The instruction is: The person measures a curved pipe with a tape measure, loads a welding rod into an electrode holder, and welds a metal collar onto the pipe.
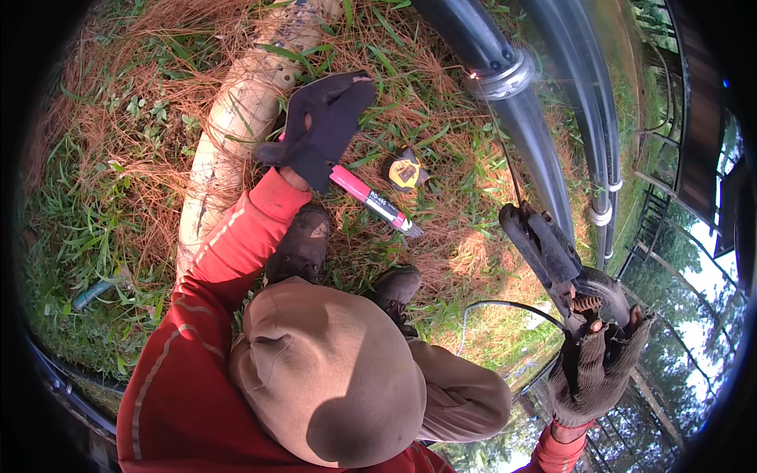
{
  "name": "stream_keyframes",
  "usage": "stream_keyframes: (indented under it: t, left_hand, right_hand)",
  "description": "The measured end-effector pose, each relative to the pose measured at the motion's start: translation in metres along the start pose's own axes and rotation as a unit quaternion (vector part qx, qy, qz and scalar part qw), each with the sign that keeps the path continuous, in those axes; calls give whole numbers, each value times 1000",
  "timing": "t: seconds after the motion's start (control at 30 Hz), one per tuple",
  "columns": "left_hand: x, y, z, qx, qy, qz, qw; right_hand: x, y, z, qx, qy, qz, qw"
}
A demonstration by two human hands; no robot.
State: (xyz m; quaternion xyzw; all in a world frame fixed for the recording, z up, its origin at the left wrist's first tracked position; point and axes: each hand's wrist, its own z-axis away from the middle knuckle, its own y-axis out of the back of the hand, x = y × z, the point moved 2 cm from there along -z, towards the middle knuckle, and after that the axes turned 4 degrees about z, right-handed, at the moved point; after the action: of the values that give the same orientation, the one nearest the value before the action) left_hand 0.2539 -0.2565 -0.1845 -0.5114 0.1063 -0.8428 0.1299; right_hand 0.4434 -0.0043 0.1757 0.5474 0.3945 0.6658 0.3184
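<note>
In my right hand (595, 374), gloved in frayed brown knit, is a black welding electrode holder (548, 248). A thin welding rod (503, 142) runs from its jaws up to the silver collar (505, 76) of a black pipe (520, 126), where a small bright spark glows. My left hand (323, 126) wears a black glove and is open, fingers away from the thumb. Beneath its wrist lies a pink and black packet of welding rods (367, 195), rod ends showing; the hand covers its other end. A yellow and black tape measure (406, 171) rests on the grass nearby.
A pale, spotted pole (217, 154) lies on the grass and pine needles at left. More black pipes (587, 102) run along the right. From the holder a dark cable (512, 304) curves leftward. My boots (303, 243) stand close below the left hand.
</note>
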Motion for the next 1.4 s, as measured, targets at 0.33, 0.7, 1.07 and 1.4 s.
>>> stream_keyframes:
  t: [0.33,0.7,1.07,1.4]
  left_hand:
    - [-16,1,-7,-20,-28,1,999]
    - [-6,-1,-4,-25,-21,-34,999]
    - [1,-3,1,-24,20,-2,1000]
    - [-3,-2,0,-20,4,-7,1000]
  right_hand:
    - [2,-4,-3,19,19,-7,1000]
    - [1,-6,-6,13,20,12,1000]
    - [4,-8,-4,3,-11,6,1000]
    - [8,-6,1,43,-9,-39,998]
